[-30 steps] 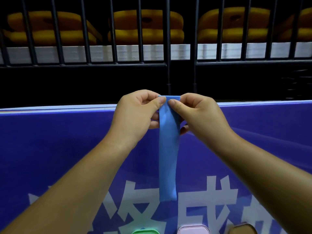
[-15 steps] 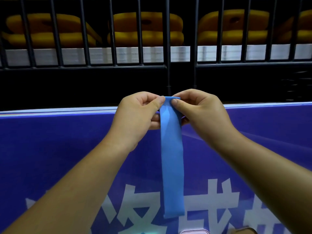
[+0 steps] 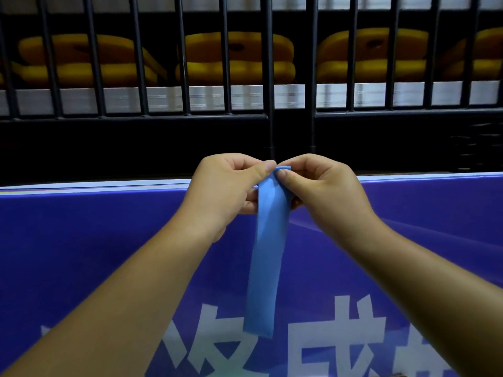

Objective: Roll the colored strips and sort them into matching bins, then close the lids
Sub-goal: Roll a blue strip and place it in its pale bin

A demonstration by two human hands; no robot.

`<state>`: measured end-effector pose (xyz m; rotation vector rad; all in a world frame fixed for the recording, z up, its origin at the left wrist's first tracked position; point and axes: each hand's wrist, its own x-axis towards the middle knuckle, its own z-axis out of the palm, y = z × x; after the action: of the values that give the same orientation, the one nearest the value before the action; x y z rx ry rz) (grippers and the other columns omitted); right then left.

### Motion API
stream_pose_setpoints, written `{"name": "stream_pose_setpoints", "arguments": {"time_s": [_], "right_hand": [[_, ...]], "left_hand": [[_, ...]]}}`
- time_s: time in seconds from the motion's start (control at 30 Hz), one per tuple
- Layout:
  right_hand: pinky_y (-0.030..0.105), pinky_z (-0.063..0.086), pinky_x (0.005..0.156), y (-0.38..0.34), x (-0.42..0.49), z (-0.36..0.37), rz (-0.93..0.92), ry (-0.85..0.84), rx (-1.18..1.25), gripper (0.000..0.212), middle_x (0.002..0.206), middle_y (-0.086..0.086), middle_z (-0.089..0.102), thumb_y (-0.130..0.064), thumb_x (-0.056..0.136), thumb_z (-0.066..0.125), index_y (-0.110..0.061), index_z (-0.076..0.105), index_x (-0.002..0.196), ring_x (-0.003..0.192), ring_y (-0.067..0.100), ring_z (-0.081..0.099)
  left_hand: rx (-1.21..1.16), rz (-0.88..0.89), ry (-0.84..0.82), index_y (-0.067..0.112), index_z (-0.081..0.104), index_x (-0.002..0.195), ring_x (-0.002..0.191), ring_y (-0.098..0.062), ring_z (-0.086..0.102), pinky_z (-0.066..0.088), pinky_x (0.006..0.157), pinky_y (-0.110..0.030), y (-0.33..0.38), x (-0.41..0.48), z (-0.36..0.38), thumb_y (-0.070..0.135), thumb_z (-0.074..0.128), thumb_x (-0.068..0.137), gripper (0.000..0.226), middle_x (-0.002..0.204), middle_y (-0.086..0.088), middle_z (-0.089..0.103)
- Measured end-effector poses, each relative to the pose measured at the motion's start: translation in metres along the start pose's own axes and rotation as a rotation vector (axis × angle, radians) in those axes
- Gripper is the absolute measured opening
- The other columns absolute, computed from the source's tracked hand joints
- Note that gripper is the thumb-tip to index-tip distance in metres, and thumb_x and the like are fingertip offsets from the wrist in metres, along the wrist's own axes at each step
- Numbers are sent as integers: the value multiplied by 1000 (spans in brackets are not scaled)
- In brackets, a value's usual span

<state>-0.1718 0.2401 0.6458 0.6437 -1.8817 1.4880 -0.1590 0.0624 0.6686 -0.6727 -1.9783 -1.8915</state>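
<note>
Two hands, left hand and right hand, one blue strip, four yellow foam stacks.

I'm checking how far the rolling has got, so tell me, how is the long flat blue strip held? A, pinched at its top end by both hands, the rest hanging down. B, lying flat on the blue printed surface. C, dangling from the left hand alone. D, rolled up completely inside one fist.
A: the left hand and the right hand both pinch the top end of the long flat blue strip, and its length hangs down unrolled.
</note>
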Motion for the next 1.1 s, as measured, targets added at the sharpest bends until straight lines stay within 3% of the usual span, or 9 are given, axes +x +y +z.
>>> {"name": "stream_pose_setpoints", "arguments": {"time_s": [0.13,0.33,0.67,0.83,1.0,1.1], "right_hand": [[30,63,66,-6,-5,-3,27,-49,-2,10,85,4,81,-22,101,74,-15,80,101,76,15,76],[37,67,71,-12,-9,-4,79,-72,28,15,88,7,81,-21,103,71,-9,80,101,80,22,79],[35,67,80,-14,-9,0,101,-79,77,11,91,7,81,-11,102,69,-10,81,101,88,25,79],[33,64,82,-14,-9,3,192,-83,224,15,95,14,81,-1,98,66,-6,80,100,89,23,79],[49,62,99,-13,-11,9,274,-51,300,17,101,20,80,1,96,65,-7,80,98,106,37,76],[51,61,101,-14,-13,12,292,-33,329,16,102,22,79,3,96,65,-5,79,97,106,37,77]], "left_hand": [[73,10,20,7,80,100,79,-24,83,67,66,-35,-3,-3,-3,20,75,101,13,87,-10,83],[110,2,7,8,81,103,80,-20,82,63,61,-28,-3,-10,-7,20,76,101,13,90,-8,83],[100,-50,-33,11,81,105,86,-23,82,64,69,-30,1,-15,-16,19,76,100,11,97,-10,83],[113,-70,-40,14,80,105,84,-18,81,61,65,-27,4,-16,-18,15,79,97,8,98,-6,83],[130,-39,-17,12,81,104,90,-20,82,64,70,-29,2,-16,-17,11,81,95,9,98,-7,83],[119,-5,11,7,82,101,91,-21,82,66,74,-28,0,-15,-16,3,83,91,10,97,-10,83]]}}
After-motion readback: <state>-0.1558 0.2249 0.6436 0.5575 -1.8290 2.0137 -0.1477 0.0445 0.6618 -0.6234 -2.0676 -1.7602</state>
